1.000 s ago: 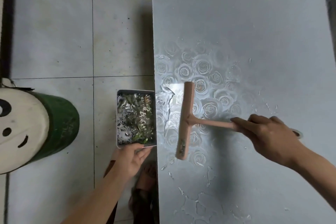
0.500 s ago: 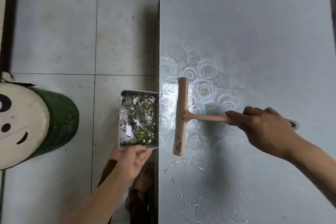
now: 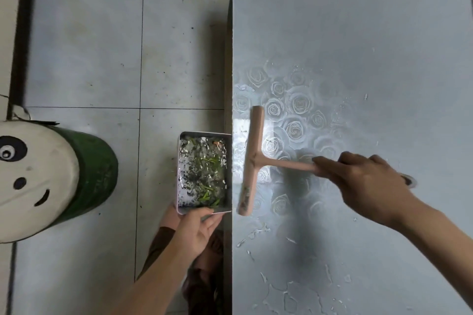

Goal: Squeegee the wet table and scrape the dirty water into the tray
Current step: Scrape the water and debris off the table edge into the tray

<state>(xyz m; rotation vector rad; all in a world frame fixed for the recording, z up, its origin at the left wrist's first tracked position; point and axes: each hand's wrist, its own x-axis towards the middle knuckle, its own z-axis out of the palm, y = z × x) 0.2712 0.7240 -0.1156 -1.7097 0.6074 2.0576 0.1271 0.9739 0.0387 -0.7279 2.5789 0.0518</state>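
Note:
A grey table (image 3: 358, 33) with a rose pattern fills the right side, wet in its middle and near part. My right hand (image 3: 366, 184) grips the handle of a pink squeegee (image 3: 252, 158); its blade lies on the table close to the left edge, parallel to it. My left hand (image 3: 197, 227) holds the near end of a metal tray (image 3: 178, 174), which sits against the table's left edge just below its top. The tray holds dirty water with green and dark scraps.
A green bin with a white panda-face lid (image 3: 38, 181) stands on the tiled floor (image 3: 89, 46) at the left. Water streaks (image 3: 281, 291) lie on the near part of the table. My legs and feet (image 3: 204, 276) show beneath the tray.
My right hand has drawn the squeegee leftward across the wet patch, from mid-table to near the left edge by the tray. My left hand keeps the tray at the edge.

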